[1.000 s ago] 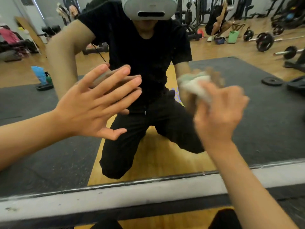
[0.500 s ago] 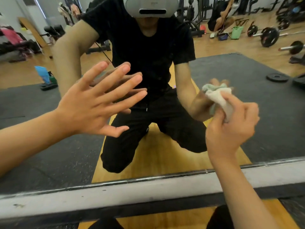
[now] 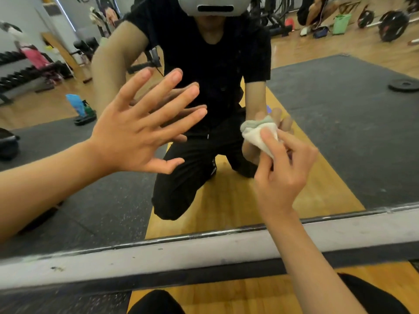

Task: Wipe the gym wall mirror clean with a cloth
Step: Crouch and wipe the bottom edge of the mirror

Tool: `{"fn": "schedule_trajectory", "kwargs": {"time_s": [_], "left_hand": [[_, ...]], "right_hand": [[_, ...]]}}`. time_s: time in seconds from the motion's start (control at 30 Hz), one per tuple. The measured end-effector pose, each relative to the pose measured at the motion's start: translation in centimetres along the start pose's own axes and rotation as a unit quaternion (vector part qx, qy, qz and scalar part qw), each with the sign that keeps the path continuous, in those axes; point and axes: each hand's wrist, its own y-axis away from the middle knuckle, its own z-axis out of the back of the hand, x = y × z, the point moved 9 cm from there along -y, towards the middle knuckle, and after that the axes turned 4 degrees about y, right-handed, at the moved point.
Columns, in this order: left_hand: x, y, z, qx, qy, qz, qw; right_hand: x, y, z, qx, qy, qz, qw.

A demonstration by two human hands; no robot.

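Observation:
The wall mirror (image 3: 340,137) fills most of the head view and reflects me kneeling in black clothes. My right hand (image 3: 281,175) grips a bunched white-and-pale-green cloth (image 3: 260,134) and holds it against the glass low and right of centre. My left hand (image 3: 136,130) is spread flat with straight fingers, its fingertips meeting their reflection on the glass left of centre.
A grey ledge (image 3: 158,257) runs along the mirror's bottom edge above the wooden floor (image 3: 249,293), where my knees (image 3: 156,302) show. The reflection shows dark mats, weight plates, barbells, a dumbbell rack and a blue bottle on the gym floor.
My right hand swept the cloth to the right across the glass, then back left and lower. My left hand stayed spread on the mirror.

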Motion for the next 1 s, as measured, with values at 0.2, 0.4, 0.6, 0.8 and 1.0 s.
{"fn": "schedule_trajectory", "kwargs": {"time_s": [0.2, 0.4, 0.6, 0.8, 1.0], "left_hand": [[-0.9, -0.1, 0.1, 0.007, 0.053, 0.023, 0.998], [-3.5, 0.0, -1.1, 0.006, 0.012, -0.018, 1.0], [-3.8, 0.2, -1.0, -0.003, 0.012, -0.017, 1.0], [-3.8, 0.1, -1.0, -0.017, 0.001, -0.018, 1.0], [-3.5, 0.1, -0.9, -0.011, 0.007, -0.013, 1.0]], "right_hand": [[1.2, 2.4, -0.9, 0.015, -0.009, 0.039, 0.999], [-4.3, -1.4, 2.6, -0.092, 0.031, -0.067, 0.993], [2.5, 6.7, -2.0, 0.056, -0.016, 0.059, 0.997], [-3.9, -1.0, 2.7, -0.08, 0.025, -0.036, 0.996], [2.3, 7.0, -2.4, 0.06, -0.041, 0.043, 0.996]]}}
